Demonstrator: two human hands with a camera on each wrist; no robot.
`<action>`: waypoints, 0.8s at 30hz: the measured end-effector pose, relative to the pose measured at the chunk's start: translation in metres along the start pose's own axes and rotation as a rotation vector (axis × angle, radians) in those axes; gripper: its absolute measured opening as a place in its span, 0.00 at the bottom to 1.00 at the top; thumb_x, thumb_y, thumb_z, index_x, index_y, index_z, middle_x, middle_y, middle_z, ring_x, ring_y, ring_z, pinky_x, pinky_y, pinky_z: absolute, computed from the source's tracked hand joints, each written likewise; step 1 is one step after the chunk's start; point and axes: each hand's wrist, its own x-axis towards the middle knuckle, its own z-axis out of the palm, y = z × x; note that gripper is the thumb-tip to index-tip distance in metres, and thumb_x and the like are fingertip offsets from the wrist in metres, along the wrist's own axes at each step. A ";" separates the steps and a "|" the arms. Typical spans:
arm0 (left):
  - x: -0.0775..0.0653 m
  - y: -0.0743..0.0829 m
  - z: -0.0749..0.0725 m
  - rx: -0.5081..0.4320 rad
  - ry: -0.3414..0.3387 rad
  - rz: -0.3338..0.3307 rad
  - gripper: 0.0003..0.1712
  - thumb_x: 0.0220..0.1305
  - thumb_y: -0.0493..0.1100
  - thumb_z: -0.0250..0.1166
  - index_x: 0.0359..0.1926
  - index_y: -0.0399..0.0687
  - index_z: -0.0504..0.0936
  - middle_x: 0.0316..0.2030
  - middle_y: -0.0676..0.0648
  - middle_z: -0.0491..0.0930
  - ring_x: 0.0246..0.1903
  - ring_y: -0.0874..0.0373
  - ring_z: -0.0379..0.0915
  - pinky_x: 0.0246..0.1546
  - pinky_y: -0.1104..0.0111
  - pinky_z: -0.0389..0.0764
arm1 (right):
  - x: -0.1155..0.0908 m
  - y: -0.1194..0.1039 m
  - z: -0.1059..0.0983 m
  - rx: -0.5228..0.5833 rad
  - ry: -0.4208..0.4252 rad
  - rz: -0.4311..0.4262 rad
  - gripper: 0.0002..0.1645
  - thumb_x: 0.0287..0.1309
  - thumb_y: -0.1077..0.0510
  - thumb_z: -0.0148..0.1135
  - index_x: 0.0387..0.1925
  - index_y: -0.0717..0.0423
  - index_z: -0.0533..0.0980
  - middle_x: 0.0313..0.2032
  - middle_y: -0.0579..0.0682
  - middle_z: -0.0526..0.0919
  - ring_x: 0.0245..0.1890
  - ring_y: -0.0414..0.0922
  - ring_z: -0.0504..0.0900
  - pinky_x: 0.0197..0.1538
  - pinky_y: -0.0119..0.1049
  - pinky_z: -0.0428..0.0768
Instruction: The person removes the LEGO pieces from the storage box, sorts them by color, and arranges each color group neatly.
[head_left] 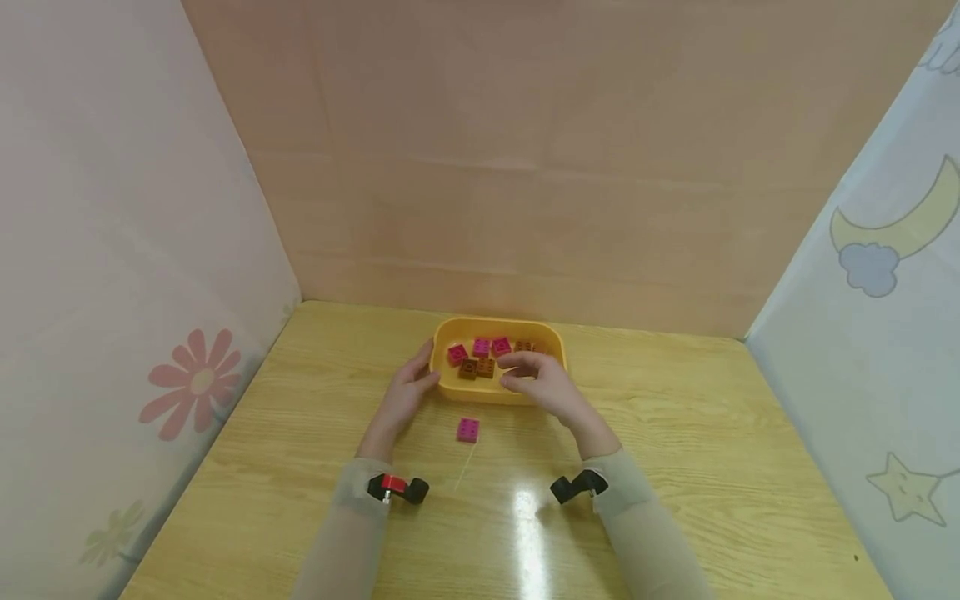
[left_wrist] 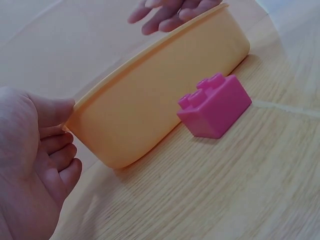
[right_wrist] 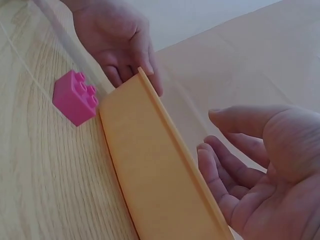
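A yellow plastic basket (head_left: 472,394) stands on the table, holding several toy building blocks, among them a pink block (head_left: 482,347) and a brown block (head_left: 468,368). My left hand (head_left: 405,393) grips the basket's left end, thumb at the rim and fingers against the outside wall, as the left wrist view shows. Over the basket's right part hovers my right hand (head_left: 546,387), fingers loosely bent and thumb apart, with nothing between them. Some blocks at the right end are partly hidden behind it. In front of the basket, one pink block (left_wrist: 217,107) sits studs up on the wood.
The wooden table (head_left: 300,475) has a thin pale line (head_left: 466,465) running from the loose block toward me. A plain back panel (head_left: 480,167) rises behind the basket. Printed side panels stand at left (head_left: 90,208) and right (head_left: 847,367). Each wrist carries a strapped camera.
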 end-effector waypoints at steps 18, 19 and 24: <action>0.001 -0.002 0.000 -0.020 -0.001 0.017 0.36 0.81 0.34 0.55 0.84 0.41 0.56 0.85 0.44 0.49 0.84 0.46 0.40 0.83 0.51 0.44 | 0.060 0.018 0.000 -0.203 0.157 0.041 0.26 0.68 0.65 0.69 0.66 0.60 0.80 0.60 0.59 0.86 0.57 0.58 0.85 0.55 0.50 0.86; 0.001 -0.003 0.000 -0.020 -0.001 0.018 0.36 0.81 0.34 0.55 0.84 0.41 0.56 0.85 0.44 0.49 0.84 0.46 0.40 0.83 0.51 0.44 | 0.062 0.019 -0.001 -0.210 0.165 0.041 0.26 0.68 0.65 0.69 0.67 0.60 0.80 0.60 0.59 0.86 0.57 0.58 0.85 0.55 0.50 0.86; 0.001 -0.006 0.001 -0.025 -0.004 0.005 0.36 0.82 0.36 0.55 0.84 0.43 0.57 0.85 0.46 0.51 0.84 0.48 0.41 0.83 0.52 0.43 | 0.068 0.029 -0.001 -0.211 0.186 0.066 0.28 0.67 0.66 0.71 0.67 0.59 0.80 0.61 0.59 0.85 0.59 0.58 0.85 0.60 0.52 0.85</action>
